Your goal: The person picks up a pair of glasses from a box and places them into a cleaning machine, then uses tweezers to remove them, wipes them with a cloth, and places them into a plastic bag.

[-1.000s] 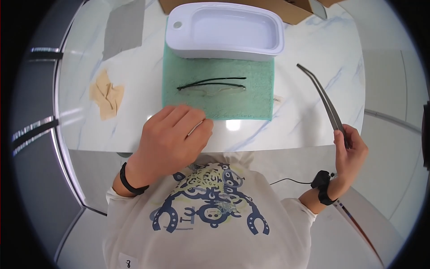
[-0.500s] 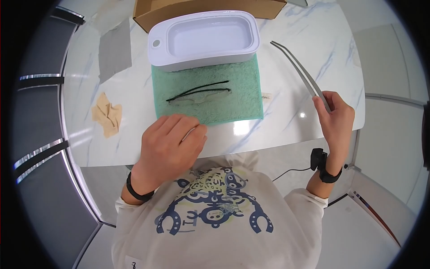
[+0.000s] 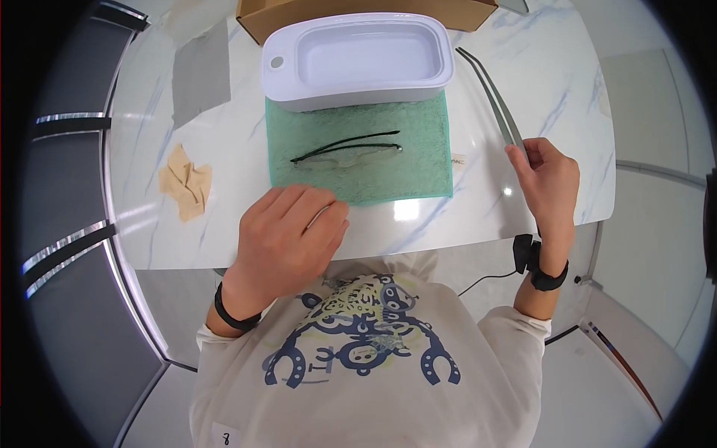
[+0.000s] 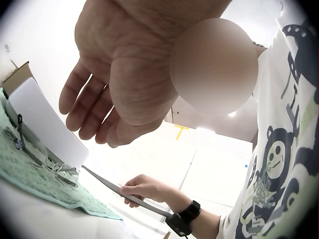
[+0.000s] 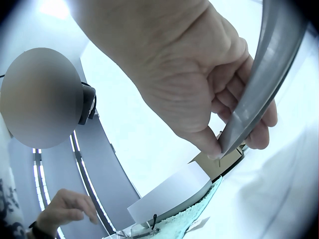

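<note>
My right hand (image 3: pixel 551 179) grips the long grey tweezers (image 5: pixel 271 69) near their rear end, thumb against one side and fingers on the other. The tweezers point away from me, and their tips sit just right of the white tub. My left hand (image 3: pixel 287 235) hangs over the table's front edge with fingers loosely bent and nothing in it. Just beyond it, a pair of glasses (image 3: pixel 351 149) with black temples and clear lenses lies folded on a green towel (image 3: pixel 418 175). The left wrist view shows the palm and relaxed fingers (image 4: pixel 89 109).
At the towel's back edge stands the white oblong tub (image 3: pixel 280 86) with a round button on its left. Behind it is an open cardboard box (image 3: pixel 258 30). A grey cloth (image 3: pixel 202 78) and a crumpled beige cloth (image 3: pixel 185 187) lie at the left of the marble-patterned table (image 3: pixel 567 82).
My right hand has moved left and forward with the tweezers, bringing their tips close beside the tub. The left hand stays near the towel's front edge. The head view has shifted slightly.
</note>
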The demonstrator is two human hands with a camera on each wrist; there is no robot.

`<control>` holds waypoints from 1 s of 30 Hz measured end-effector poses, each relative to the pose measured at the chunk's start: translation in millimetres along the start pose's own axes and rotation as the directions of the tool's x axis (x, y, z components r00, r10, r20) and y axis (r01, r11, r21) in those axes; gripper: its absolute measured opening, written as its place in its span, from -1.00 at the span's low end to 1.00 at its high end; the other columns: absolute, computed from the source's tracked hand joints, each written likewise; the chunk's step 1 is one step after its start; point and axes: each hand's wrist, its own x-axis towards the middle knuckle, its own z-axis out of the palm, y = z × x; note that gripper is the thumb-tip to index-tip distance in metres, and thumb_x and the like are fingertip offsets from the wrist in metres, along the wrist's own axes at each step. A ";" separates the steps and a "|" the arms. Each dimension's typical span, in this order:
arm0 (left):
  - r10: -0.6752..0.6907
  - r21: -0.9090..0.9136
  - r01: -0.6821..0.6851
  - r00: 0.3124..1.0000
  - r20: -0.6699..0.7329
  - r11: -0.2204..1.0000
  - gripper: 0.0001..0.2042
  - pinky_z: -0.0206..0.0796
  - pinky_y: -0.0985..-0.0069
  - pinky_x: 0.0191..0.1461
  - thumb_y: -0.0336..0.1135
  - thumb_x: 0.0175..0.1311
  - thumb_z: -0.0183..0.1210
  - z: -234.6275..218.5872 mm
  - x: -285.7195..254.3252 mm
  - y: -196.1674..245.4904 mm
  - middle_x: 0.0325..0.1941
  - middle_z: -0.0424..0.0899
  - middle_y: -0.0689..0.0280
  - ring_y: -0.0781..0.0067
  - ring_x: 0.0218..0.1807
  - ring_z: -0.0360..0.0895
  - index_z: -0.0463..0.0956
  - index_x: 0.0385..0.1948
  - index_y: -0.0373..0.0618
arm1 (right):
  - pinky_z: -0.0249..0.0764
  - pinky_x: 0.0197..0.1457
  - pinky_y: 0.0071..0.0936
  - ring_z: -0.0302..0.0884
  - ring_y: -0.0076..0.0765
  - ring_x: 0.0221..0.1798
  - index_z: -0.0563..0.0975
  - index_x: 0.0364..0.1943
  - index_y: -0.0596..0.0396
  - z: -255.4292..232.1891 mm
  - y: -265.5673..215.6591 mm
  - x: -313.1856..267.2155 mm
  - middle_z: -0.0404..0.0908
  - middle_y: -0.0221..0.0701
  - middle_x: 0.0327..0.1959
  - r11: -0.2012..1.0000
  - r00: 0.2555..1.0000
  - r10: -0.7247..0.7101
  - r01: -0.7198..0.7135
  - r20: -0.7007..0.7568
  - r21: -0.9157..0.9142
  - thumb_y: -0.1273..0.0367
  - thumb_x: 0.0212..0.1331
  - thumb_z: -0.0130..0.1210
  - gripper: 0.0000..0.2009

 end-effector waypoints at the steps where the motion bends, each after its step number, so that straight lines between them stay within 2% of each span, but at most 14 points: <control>1: -0.003 -0.001 0.003 1.000 -0.002 1.000 -0.78 0.36 0.43 -0.34 -0.47 -0.12 0.35 -0.4 0.1 0.1 -0.33 0.58 0.33 0.32 -0.35 0.55 0.57 -0.38 -0.12 | 0.55 -0.34 -0.41 0.68 -0.23 -0.49 0.70 -0.26 0.24 0.3 -0.8 1.2 0.73 -0.22 -0.48 1.000 1.000 -0.005 0.005 0.012 -0.022 0.14 0.12 0.35 -0.63; 3: -0.036 -0.034 0.037 0.999 0.003 0.999 -0.80 0.38 0.38 -0.31 -0.45 -0.06 0.35 -1.6 -0.9 -0.1 -0.32 0.62 0.29 0.24 -0.35 0.57 0.60 -0.35 -0.15 | 0.55 -0.34 -0.40 0.68 -0.22 -0.48 0.70 -0.26 0.21 1.8 -3.1 4.2 0.73 -0.23 -0.48 0.998 1.000 -0.004 0.005 0.019 -0.068 0.13 0.12 0.35 -0.63; 7: -0.061 -0.023 0.062 0.998 0.026 0.998 -0.80 0.38 0.39 -0.32 -0.45 -0.06 0.36 -4.2 -4.6 -1.9 -0.32 0.63 0.28 0.24 -0.35 0.57 0.60 -0.35 -0.15 | 0.56 -0.32 -0.34 0.69 -0.14 -0.43 0.71 -0.25 0.15 4.2 -6.5 11.4 0.74 -0.23 -0.45 0.986 0.998 0.025 -0.014 0.063 -0.167 0.10 0.15 0.32 -0.64; 10: -0.056 0.005 0.056 0.998 -0.011 0.998 -0.81 0.38 0.41 -0.33 -0.45 -0.07 0.35 -0.8 -7.9 -3.8 -0.35 0.62 0.28 0.27 -0.38 0.56 0.60 -0.36 -0.16 | 0.56 -0.30 -0.27 0.69 -0.06 -0.40 0.71 -0.24 0.10 9.9 -0.7 16.8 0.73 -0.22 -0.44 0.965 0.995 -0.083 0.094 0.054 -0.243 0.09 0.18 0.28 -0.66; 12: 0.000 0.046 0.002 0.999 -0.041 0.999 -0.82 0.37 0.44 -0.34 -0.45 -0.09 0.31 -1.3 -14.3 -1.5 -0.37 0.59 0.30 0.32 -0.39 0.54 0.59 -0.39 -0.16 | 0.55 -0.27 -0.23 0.69 -0.02 -0.37 0.71 -0.23 0.07 14.1 7.2 21.6 0.73 -0.23 -0.43 0.964 0.986 -0.140 0.157 0.093 -0.213 0.08 0.20 0.25 -0.67; 13: 0.000 0.048 0.000 1.000 -0.015 0.999 -0.83 0.36 0.46 -0.37 -0.45 -0.11 0.26 -1.1 -14.8 -0.9 -0.38 0.56 0.33 0.37 -0.39 0.52 0.57 -0.41 -0.17 | 0.55 -0.27 -0.25 0.68 -0.04 -0.38 0.71 -0.25 0.07 17.9 14.1 25.2 0.72 -0.24 -0.45 0.951 0.980 -0.164 0.186 0.108 -0.247 0.09 0.20 0.25 -0.68; 14: 0.001 0.028 0.000 1.000 -0.026 1.000 -0.83 0.35 0.48 -0.37 -0.43 -0.13 0.23 -1.9 -15.4 -1.0 -0.36 0.56 0.34 0.39 -0.36 0.52 0.56 -0.41 -0.17 | 0.55 -0.25 -0.27 0.69 -0.09 -0.39 0.71 -0.27 0.10 17.3 2.7 25.7 0.72 -0.24 -0.46 0.967 0.985 -0.108 0.135 0.133 -0.215 0.12 0.19 0.27 -0.69; 15: -0.051 0.065 0.054 0.998 -0.041 0.996 -0.83 0.35 0.48 -0.37 -0.43 -0.13 0.23 -1.7 -17.7 -0.6 -0.36 0.56 0.34 0.39 -0.36 0.52 0.56 -0.41 -0.17 | 0.55 -0.25 -0.28 0.70 -0.12 -0.39 0.71 -0.26 0.12 19.4 1.7 25.6 0.72 -0.24 -0.46 0.967 0.985 -0.112 0.139 0.131 -0.213 0.14 0.19 0.27 -0.69; 21: -0.031 0.100 0.033 0.999 -0.030 0.994 -0.82 0.36 0.51 -0.38 -0.41 -0.14 0.21 -16.2 -29.5 -18.3 -0.35 0.56 0.33 0.41 -0.33 0.54 0.56 -0.41 -0.15 | 0.55 -0.19 -0.31 0.72 -0.21 -0.34 0.71 -0.20 0.15 19.1 -11.3 26.5 0.74 -0.24 -0.43 0.967 0.985 -0.088 0.120 0.147 -0.225 0.15 0.21 0.26 -0.68; 23: -0.099 0.262 0.143 0.980 -0.173 0.954 -0.84 0.41 0.47 -0.36 -0.42 -0.06 0.25 -33.7 -36.4 -42.0 -0.33 0.62 0.31 0.38 -0.32 0.58 0.59 -0.38 -0.14 | 0.54 -0.20 -0.32 0.72 -0.21 -0.35 0.71 -0.19 0.15 14.8 -12.6 30.6 0.74 -0.25 -0.44 0.957 0.977 -0.056 0.111 0.204 -0.267 0.14 0.22 0.25 -0.67; 25: -0.328 0.222 0.382 0.913 -0.242 0.897 -0.85 0.46 0.45 -0.28 -0.42 0.05 0.29 -72.7 -43.0 -51.9 -0.27 0.69 0.29 0.31 -0.29 0.63 0.64 -0.32 -0.14 | 0.54 -0.20 -0.32 0.71 -0.21 -0.35 0.71 -0.18 0.15 14.0 -13.4 33.3 0.74 -0.25 -0.43 0.953 0.976 -0.063 0.120 0.208 -0.276 0.14 0.23 0.25 -0.66; 27: -0.415 0.261 0.500 0.852 -0.318 0.826 -0.83 0.47 0.46 -0.22 -0.40 0.14 0.31 -102.0 -60.9 -68.7 -0.25 0.74 0.28 0.28 -0.28 0.65 0.66 -0.24 -0.16 | 0.54 -0.19 -0.32 0.71 -0.22 -0.36 0.71 -0.16 0.15 14.1 -13.5 35.7 0.74 -0.25 -0.43 0.950 0.975 -0.068 0.128 0.212 -0.285 0.13 0.24 0.24 -0.66; 28: -0.416 0.263 0.501 0.851 -0.320 0.824 -0.83 0.47 0.46 -0.22 -0.40 0.14 0.31 -109.6 -70.3 -74.4 -0.25 0.74 0.28 0.28 -0.28 0.65 0.66 -0.24 -0.16 | 0.54 -0.19 -0.32 0.71 -0.22 -0.35 0.71 -0.14 0.15 14.4 -12.8 35.5 0.74 -0.25 -0.42 0.949 0.974 -0.078 0.138 0.211 -0.284 0.12 0.26 0.23 -0.65; 30: -0.573 0.302 0.707 0.700 -0.426 0.639 -0.83 0.47 0.47 -0.19 -0.40 0.19 0.28 -122.6 -86.3 -85.2 -0.26 0.74 0.26 0.31 -0.25 0.67 0.67 -0.19 -0.17 | 0.54 -0.18 -0.32 0.71 -0.22 -0.35 0.70 -0.12 0.15 15.3 -16.7 36.2 0.74 -0.25 -0.41 0.949 0.974 -0.092 0.149 0.207 -0.278 0.12 0.27 0.23 -0.64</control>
